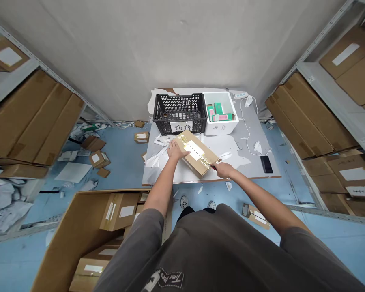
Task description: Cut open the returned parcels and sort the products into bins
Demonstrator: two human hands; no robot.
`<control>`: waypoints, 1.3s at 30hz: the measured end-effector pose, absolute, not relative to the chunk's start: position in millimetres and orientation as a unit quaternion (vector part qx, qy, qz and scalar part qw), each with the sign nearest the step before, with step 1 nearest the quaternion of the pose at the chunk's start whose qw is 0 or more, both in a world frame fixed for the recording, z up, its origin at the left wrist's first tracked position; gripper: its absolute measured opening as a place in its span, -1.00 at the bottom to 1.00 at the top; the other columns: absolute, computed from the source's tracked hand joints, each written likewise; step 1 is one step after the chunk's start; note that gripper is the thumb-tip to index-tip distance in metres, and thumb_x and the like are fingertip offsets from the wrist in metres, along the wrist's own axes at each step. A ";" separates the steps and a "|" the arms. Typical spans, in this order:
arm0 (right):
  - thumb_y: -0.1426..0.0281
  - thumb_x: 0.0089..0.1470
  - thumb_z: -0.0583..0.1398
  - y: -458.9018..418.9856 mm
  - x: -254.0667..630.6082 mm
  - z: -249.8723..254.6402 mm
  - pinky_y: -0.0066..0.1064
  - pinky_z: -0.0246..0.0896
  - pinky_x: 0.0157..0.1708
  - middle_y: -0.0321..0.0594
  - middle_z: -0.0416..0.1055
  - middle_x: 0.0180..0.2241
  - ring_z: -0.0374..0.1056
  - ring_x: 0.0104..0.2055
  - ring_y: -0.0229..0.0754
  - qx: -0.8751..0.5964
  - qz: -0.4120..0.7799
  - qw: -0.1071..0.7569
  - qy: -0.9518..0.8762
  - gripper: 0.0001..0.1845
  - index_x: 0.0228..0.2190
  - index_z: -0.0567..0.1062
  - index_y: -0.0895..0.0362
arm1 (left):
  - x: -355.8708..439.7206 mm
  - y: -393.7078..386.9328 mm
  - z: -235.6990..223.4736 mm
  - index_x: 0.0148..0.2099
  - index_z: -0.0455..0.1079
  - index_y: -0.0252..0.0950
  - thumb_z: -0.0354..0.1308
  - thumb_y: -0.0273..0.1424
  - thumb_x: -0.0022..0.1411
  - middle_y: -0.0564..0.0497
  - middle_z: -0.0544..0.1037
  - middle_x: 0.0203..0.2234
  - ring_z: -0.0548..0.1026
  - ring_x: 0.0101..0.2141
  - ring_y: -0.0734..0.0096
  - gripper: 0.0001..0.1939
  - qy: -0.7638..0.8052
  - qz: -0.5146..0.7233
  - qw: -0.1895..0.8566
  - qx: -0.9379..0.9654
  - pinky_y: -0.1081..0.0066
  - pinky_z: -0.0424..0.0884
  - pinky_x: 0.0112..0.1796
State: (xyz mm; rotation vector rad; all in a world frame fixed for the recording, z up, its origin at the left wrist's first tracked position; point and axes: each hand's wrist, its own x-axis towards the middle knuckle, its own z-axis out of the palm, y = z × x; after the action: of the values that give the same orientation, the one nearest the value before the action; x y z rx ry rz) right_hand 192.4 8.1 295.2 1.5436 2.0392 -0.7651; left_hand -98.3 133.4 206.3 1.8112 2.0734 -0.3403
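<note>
A taped cardboard box (197, 154) with a white label lies aslant at the front of the table, just before the black crate. My left hand (175, 150) grips its left end, thumb over the top and fingers at the far edge. In my right hand (224, 170) is a small cutter (213, 166) with some red showing, most of it hidden by my fingers. Its tip meets the tape at the near right end of the box. Torn white paper (231, 148) lies beneath and around the box.
Behind the box stand a black plastic crate (167, 126) and a white foam bin (220, 129) holding green and pink packs. A phone (266, 164) lies at the table's right. A large carton (59, 243) with boxes is at my left; loaded shelves (331, 87) flank both sides.
</note>
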 end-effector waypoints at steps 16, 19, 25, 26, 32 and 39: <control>0.51 0.27 0.12 -30.3 202.7 284.0 -0.25 0.28 -0.07 0.11 0.60 0.00 0.54 0.03 0.16 0.602 -0.258 0.171 0.736 -0.24 0.45 0.22 0.04 | -87.6 123.4 222.0 0.61 -0.17 -0.40 0.14 0.25 0.23 -0.32 -0.11 0.57 -0.23 0.54 -0.21 0.21 0.737 -0.091 0.153 0.652 -0.10 -0.04 0.44; 0.43 0.38 0.05 -46.2 208.8 275.2 -0.28 0.28 -0.07 0.02 0.62 0.00 0.55 0.02 0.10 0.627 -0.254 0.121 0.727 -0.32 0.46 0.19 -0.03 | -76.4 108.8 224.0 0.53 0.14 -0.31 0.14 -0.05 0.37 -0.28 0.17 0.48 -0.06 0.51 -0.15 -0.18 0.637 -0.029 0.120 0.761 -0.07 -0.03 0.45; 0.34 0.41 0.03 -80.9 224.0 254.4 -0.34 0.31 -0.09 -0.11 0.62 0.04 0.55 0.02 0.05 0.683 -0.257 0.021 0.683 -0.35 0.46 0.17 -0.11 | -44.2 77.2 224.3 0.40 0.34 -0.08 0.36 -0.39 0.08 -0.14 0.27 0.41 0.13 0.42 -0.11 -0.18 0.342 -0.073 0.177 0.920 -0.01 0.16 0.37; 0.33 0.41 0.03 -84.7 226.3 251.5 -0.33 0.32 -0.09 -0.11 0.62 0.04 0.55 0.01 0.06 0.691 -0.260 0.006 0.675 -0.35 0.46 0.17 -0.10 | -38.9 75.3 225.1 0.40 0.32 -0.10 0.39 -0.39 0.04 -0.18 0.27 0.39 0.16 0.40 -0.16 -0.15 0.346 -0.084 0.165 0.920 -0.05 0.17 0.35; 0.37 0.36 0.02 -92.8 235.7 238.2 -0.27 0.39 -0.02 -0.11 0.60 0.08 0.55 0.02 0.05 0.713 -0.309 -0.090 0.623 -0.29 0.48 0.13 -0.05 | -20.5 81.0 229.4 0.36 0.34 -0.10 0.41 -0.38 0.08 -0.23 0.39 0.23 0.31 0.26 -0.15 -0.21 0.371 -0.118 0.141 0.910 -0.03 0.22 0.28; 0.35 0.32 0.01 -89.0 247.4 220.2 -0.20 0.47 -0.08 -0.10 0.63 -0.04 0.57 -0.16 0.00 0.711 -0.321 -0.148 0.608 -0.26 0.48 0.12 0.02 | -14.7 80.5 232.8 0.37 0.34 -0.14 0.48 -0.24 0.03 -0.25 0.39 0.22 0.33 0.21 -0.18 -0.14 0.360 -0.151 0.152 0.908 0.04 0.36 0.18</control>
State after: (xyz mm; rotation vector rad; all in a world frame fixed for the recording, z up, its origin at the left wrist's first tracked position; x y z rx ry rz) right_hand 247.4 -89.0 220.2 2.4716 2.1138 -1.1149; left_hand -14.7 80.5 232.8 2.6061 1.0340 -0.4322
